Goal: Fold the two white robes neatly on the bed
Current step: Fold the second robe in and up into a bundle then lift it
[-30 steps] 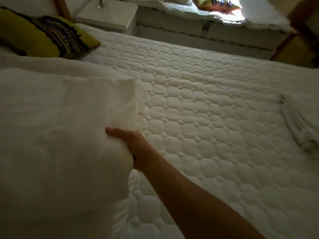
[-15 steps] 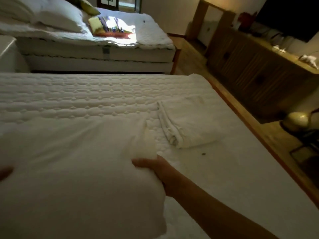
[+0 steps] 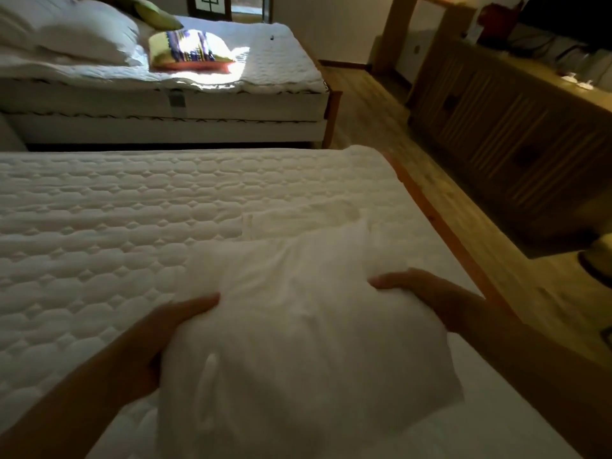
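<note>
A plump white pillow is held in front of me over the near bed. My left hand grips its left side and my right hand grips its right side. Just behind the pillow a folded white robe lies flat on the quilted mattress near the bed's right edge; the pillow hides its near part. A second robe is not visible.
The bed's wooden side rail runs along the right, with wooden floor beyond. A long wooden dresser stands at the far right. A second bed at the back carries white pillows and a patterned yellow cushion.
My view swung from the head of the bed toward its foot. The pillow came along to the right, and my left hand has joined my right on it. The folded robe is now partly hidden.
</note>
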Motion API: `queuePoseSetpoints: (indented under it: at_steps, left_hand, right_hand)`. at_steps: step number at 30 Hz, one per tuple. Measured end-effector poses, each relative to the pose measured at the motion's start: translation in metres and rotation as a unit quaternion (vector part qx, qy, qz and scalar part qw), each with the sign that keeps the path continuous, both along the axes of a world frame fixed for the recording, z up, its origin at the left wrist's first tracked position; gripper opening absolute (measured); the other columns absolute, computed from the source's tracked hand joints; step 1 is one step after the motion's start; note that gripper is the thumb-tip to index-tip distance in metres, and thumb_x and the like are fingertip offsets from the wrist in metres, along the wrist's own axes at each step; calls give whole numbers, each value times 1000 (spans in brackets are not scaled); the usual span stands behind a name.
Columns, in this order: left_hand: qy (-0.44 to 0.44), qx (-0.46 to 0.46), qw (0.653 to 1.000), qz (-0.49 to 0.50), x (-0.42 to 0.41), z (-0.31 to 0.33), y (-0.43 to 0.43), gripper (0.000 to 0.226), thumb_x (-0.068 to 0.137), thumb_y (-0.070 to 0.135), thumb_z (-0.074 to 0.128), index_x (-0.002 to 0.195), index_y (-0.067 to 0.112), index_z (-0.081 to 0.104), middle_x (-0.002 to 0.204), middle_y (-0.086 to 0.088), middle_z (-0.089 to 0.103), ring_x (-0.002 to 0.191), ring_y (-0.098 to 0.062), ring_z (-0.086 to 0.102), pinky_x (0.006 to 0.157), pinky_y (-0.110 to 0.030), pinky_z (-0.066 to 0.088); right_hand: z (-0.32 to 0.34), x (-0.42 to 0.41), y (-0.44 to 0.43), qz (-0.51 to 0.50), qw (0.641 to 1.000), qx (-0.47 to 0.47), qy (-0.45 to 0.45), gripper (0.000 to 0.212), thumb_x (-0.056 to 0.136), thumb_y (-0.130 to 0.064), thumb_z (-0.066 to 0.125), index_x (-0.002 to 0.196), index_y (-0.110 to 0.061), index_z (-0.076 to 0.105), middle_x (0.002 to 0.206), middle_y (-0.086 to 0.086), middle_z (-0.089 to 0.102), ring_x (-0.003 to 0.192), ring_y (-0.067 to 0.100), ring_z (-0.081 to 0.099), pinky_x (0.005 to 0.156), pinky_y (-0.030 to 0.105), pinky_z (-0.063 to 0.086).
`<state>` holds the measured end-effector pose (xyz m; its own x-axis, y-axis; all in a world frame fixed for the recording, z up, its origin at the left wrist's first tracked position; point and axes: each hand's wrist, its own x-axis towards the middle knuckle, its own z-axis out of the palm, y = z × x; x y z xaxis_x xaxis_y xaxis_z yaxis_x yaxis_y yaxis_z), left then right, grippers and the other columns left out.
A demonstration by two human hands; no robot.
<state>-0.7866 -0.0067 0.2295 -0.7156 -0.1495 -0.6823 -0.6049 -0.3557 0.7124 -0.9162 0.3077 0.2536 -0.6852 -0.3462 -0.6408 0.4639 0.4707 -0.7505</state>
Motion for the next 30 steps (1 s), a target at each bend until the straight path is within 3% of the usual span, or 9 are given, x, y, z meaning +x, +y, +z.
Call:
queuePoseSetpoints:
  at_steps: [2, 4, 6, 8, 11, 13, 17, 22, 30]
  left_hand:
    - [40, -15, 999, -8, -35, -5, 9, 34, 82, 33, 71, 108, 12, 68, 90, -14, 80, 73, -30, 77, 64, -39, 59]
    - [96, -14, 995, 3, -73, -6, 15, 40, 80, 34, 72, 115, 17, 67, 95, -12, 80, 78, -29, 78, 59, -40, 62]
    - [145, -7, 988, 45, -109, -17, 14, 36, 84, 31, 70, 118, 19, 69, 99, -10, 80, 81, -27, 78, 60, -41, 64]
    - [165, -20, 984, 64, -143, -43, 12, 25, 91, 30, 67, 113, 20, 71, 98, -6, 80, 80, -24, 78, 63, -41, 65]
    - [109, -32, 992, 59, -179, -107, 12, 26, 90, 36, 69, 110, 20, 73, 97, -5, 80, 79, -22, 78, 74, -39, 61]
    - [46, -75, 996, 30, -183, -165, 8, 53, 77, 55, 78, 116, 19, 72, 105, -7, 79, 91, -28, 76, 87, -44, 59]
    - [-1, -139, 990, 24, -195, -261, -26, 133, 29, 84, 86, 142, 21, 53, 136, -4, 64, 116, -32, 66, 103, -53, 51]
    - [19, -118, 989, -85, -200, -223, -16, 97, 42, 72, 88, 126, 28, 67, 116, -4, 77, 108, -30, 72, 100, -52, 53]
    - [98, -78, 992, -25, -195, -226, -3, 44, 86, 46, 67, 119, 18, 69, 109, -7, 78, 94, -22, 77, 84, -41, 55]
  right_hand:
    - [7, -44, 6, -28, 997, 23, 61, 24, 85, -29, 69, 106, -33, 58, 98, 2, 71, 89, 26, 67, 68, 38, 53]
    - [12, -85, 7, -53, 993, 14, 106, 38, 82, -29, 72, 115, -38, 55, 108, 4, 69, 96, 29, 66, 71, 43, 55]
    - [7, -125, 4, -66, 987, -12, 144, 56, 81, -28, 71, 133, -33, 50, 113, 4, 70, 94, 28, 72, 61, 39, 61]
    - [-11, -158, 0, -57, 987, -35, 149, 40, 88, -27, 64, 127, -26, 57, 99, 2, 77, 83, 22, 76, 52, 32, 59]
    - [-60, -198, -9, -71, 987, -2, 145, 43, 84, -33, 72, 124, -33, 56, 110, 4, 70, 95, 31, 70, 58, 37, 57]
    - [-115, -200, -10, -46, 990, 89, 99, 31, 87, -36, 70, 114, -28, 59, 103, 6, 65, 89, 28, 63, 60, 37, 50]
    - [-196, -193, 1, -69, 992, 95, 46, 58, 78, -53, 72, 122, -17, 63, 103, 9, 72, 89, 31, 68, 73, 37, 51]
    - [-202, -204, 14, -34, 997, 68, 28, 52, 84, -57, 61, 123, -24, 52, 110, 6, 64, 98, 28, 61, 71, 40, 48]
    - [-201, -197, 15, -30, 998, 40, 49, 35, 88, -59, 54, 110, -31, 54, 107, 5, 65, 94, 28, 64, 66, 39, 50]
